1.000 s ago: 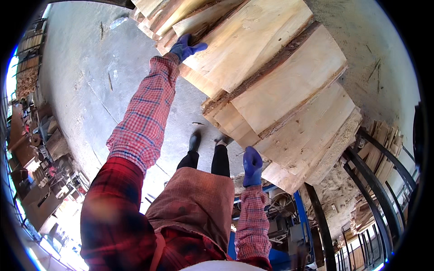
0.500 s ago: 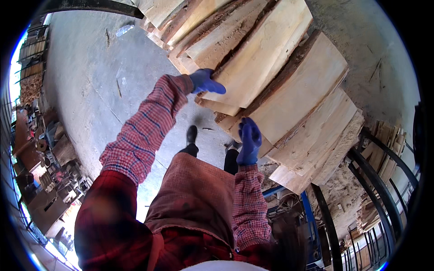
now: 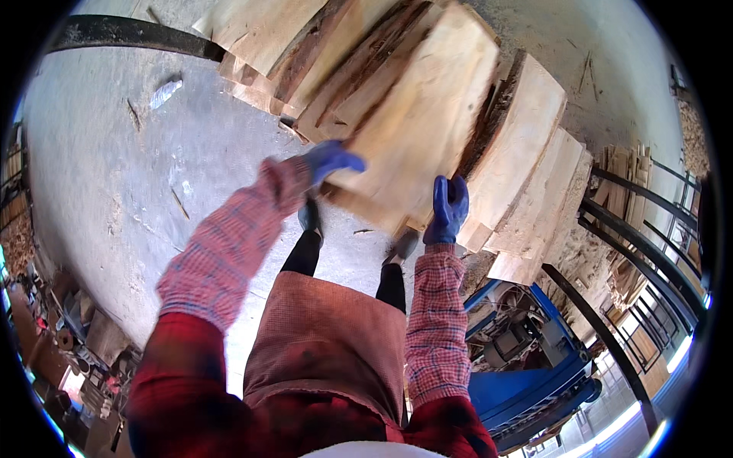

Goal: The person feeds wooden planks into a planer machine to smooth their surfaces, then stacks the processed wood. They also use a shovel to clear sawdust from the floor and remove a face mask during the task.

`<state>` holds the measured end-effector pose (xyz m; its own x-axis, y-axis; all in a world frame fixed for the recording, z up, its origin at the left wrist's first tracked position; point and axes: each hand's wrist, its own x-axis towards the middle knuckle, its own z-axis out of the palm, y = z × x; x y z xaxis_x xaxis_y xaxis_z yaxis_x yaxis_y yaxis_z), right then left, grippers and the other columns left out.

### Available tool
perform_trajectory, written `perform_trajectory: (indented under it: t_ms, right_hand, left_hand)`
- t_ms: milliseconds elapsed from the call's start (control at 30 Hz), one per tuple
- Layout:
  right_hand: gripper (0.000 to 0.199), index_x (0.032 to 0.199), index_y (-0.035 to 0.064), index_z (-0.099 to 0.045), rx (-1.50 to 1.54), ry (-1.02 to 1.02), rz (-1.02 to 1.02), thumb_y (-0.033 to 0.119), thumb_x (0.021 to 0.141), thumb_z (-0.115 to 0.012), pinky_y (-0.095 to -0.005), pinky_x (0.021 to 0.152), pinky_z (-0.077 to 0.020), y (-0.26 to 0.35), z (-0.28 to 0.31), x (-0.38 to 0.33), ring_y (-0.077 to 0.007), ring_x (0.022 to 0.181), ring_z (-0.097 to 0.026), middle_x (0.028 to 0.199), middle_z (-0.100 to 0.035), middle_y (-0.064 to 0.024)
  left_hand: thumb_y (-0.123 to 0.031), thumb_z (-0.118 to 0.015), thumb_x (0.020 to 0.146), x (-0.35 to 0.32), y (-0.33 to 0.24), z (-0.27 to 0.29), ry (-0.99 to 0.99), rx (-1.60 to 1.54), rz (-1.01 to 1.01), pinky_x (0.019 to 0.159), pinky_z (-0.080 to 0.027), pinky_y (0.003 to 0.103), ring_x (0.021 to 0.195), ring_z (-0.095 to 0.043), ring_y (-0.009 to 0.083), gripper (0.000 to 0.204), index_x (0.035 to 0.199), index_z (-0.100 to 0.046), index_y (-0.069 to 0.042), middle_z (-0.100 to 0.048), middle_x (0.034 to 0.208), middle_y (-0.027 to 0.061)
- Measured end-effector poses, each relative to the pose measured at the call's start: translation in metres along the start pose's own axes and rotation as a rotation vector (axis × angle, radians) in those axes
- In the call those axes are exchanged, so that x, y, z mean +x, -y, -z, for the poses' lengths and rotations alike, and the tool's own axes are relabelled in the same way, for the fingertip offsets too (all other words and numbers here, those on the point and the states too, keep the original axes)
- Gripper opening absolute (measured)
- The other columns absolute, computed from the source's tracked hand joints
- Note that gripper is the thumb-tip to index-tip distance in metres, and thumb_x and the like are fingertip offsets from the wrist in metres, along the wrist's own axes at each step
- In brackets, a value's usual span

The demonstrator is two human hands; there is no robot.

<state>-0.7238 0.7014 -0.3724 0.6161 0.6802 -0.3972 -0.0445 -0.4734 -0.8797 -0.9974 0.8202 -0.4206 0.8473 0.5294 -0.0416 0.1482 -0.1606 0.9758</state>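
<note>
A wide pale wooden slab (image 3: 427, 114) with bark edges is raised off the stack in front of me, its near end held between both hands. My left hand (image 3: 330, 160), in a blue glove, grips the near left corner. My right hand (image 3: 449, 208), also in a blue glove, clasps the near right edge. Under and beside the slab lies a stack of similar rough-sawn boards (image 3: 527, 145). My red plaid sleeves and brown apron (image 3: 328, 343) fill the lower middle.
A grey concrete floor (image 3: 153, 168) with wood scraps spreads to the left. A blue machine (image 3: 527, 359) stands at the lower right beside dark metal racks (image 3: 634, 221) holding timber. Clutter lines the far left edge.
Both hands have come together on the near end of one slab and lifted it toward me. The view has shifted so the stack sits higher and more central.
</note>
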Motion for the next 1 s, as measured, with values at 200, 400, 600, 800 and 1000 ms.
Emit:
perform_trajectory:
  t_ms: [200,400,600,800,1000]
  right_hand:
    - [0.042,0.132,0.0006,-0.050,0.574,0.428,-0.336,0.019,0.095,-0.050,-0.0356,0.108,-0.0344,-0.056,0.002,-0.078,-0.0254,0.126,-0.047,0.133,-0.052,-0.0137]
    - [0.049,0.127,0.0048,-0.051,0.726,0.770,-0.859,0.022,0.084,-0.065,-0.0339,0.077,-0.0550,-0.003,0.040,-0.181,-0.0215,0.085,-0.066,0.105,-0.065,-0.0096]
    - [0.049,0.126,0.0052,-0.052,0.795,0.753,-0.915,0.021,0.081,-0.066,-0.0370,0.074,-0.0556,0.011,0.188,-0.256,-0.0234,0.082,-0.067,0.102,-0.067,-0.0113]
    - [0.048,0.127,0.0024,-0.051,0.951,0.317,-0.461,0.019,0.084,-0.065,-0.0349,0.080,-0.0549,-0.011,0.402,-0.326,-0.0227,0.090,-0.066,0.111,-0.064,-0.0114]
    - [0.049,0.126,0.0026,-0.052,1.037,-0.301,-0.128,0.022,0.084,-0.067,-0.0308,0.083,-0.0525,-0.031,0.567,-0.457,-0.0192,0.095,-0.063,0.113,-0.063,-0.0098]
  left_hand:
    - [-0.016,-0.074,0.074,-0.149,-0.165,-0.023,-0.282,-0.848,1.126,0.092,-0.049,0.033,0.102,-0.062,0.0202,0.066,0.130,-0.047,0.004,-0.062,0.117,0.0125]
    - [-0.017,-0.068,0.078,-0.251,-0.274,-0.126,-0.488,-1.012,1.153,0.099,-0.046,0.039,0.112,-0.059,0.0246,0.065,0.135,-0.042,0.001,-0.057,0.124,0.0144]
    - [-0.018,-0.068,0.076,-0.275,-0.346,-0.248,-0.464,-1.058,1.056,0.096,-0.048,0.037,0.108,-0.061,0.0256,0.063,0.131,-0.046,0.002,-0.060,0.119,0.0132]
    - [-0.017,-0.068,0.076,-0.170,-0.390,-0.336,0.098,-0.888,0.858,0.096,-0.047,0.037,0.108,-0.060,0.0237,0.063,0.131,-0.045,0.003,-0.060,0.119,0.0127]
    - [-0.014,-0.070,0.071,-0.079,-0.478,-0.454,0.547,-0.594,0.653,0.095,-0.047,0.034,0.107,-0.059,0.0217,0.066,0.130,-0.047,0.003,-0.062,0.115,0.0104]
